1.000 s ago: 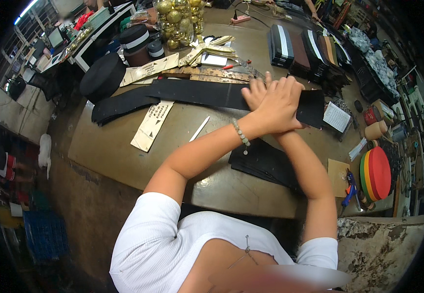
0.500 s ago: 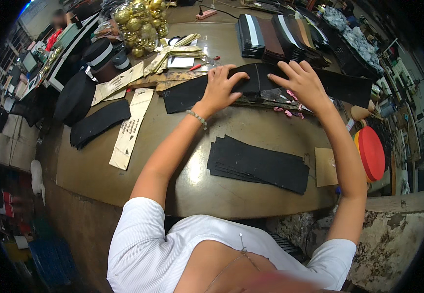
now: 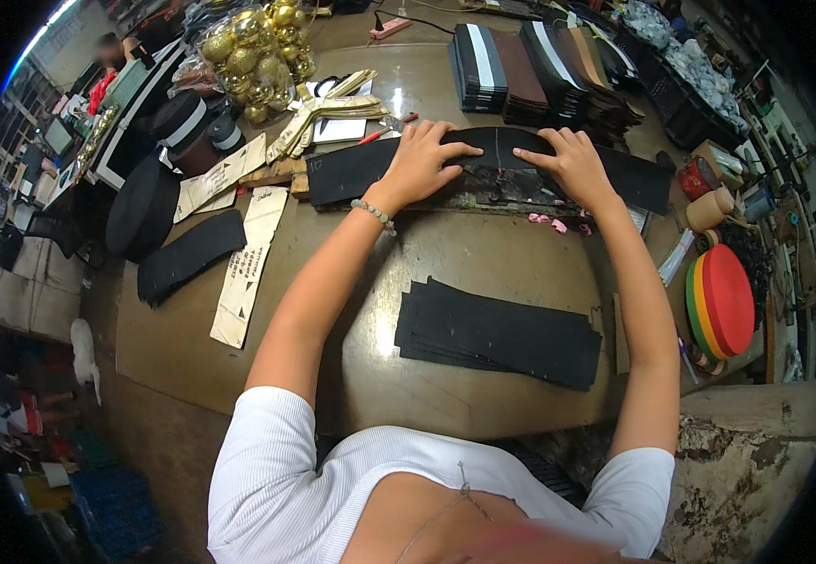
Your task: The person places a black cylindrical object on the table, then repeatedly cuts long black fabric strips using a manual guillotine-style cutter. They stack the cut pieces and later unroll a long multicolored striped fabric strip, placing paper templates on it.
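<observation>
A long black fabric strip [image 3: 342, 176] stretches across the far middle of the table, with a pale line or seam crossing its centre. My left hand [image 3: 418, 162] grips it left of that line, thumb pointing inward. On the other side my right hand [image 3: 572, 167] grips it too, its thumb close to the line. Under the strip lies a dark, worn block [image 3: 507, 188], partly hidden. Nearer to me, a loose stack of black fabric pieces [image 3: 497, 334] rests on the table [image 3: 361, 376].
Marked cream pattern pieces [image 3: 248, 268] and more black pieces [image 3: 192, 256] lie at left, beside black rolls [image 3: 143, 209]. Piled strips [image 3: 478, 70] stand at the back; gold baubles [image 3: 243, 56] sit back left. A red, yellow and green roll [image 3: 723, 301] stands at right.
The strip's right end has come lower and inward. My right hand has shifted slightly left and down, and both thumbs stay near the centre line. The whole view has shifted a little.
</observation>
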